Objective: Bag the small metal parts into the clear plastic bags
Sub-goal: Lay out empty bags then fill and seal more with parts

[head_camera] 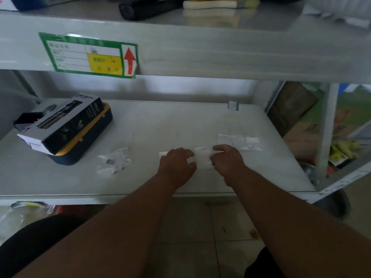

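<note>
Near the left edge of the shelf [152,125] stands a spray bottle box [66,125]. Beside it lies a heap of filled bags [114,161], probably put aside as done. Near the front edge the left hand [176,163] and right hand [226,161] pinch one clear bag [203,159] between them, perhaps to open or seal it. No metal part shows there. Empty bags [239,141] wait on the right.

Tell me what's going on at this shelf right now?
A person is working at a grey shelf, holding a small clear plastic bag between both hands: the left hand grips its left edge, the right hand its right edge. A pile of bags with small metal parts lies to the left, more flat bags to the right. Whether the held bag contains a part is unclear.
</note>
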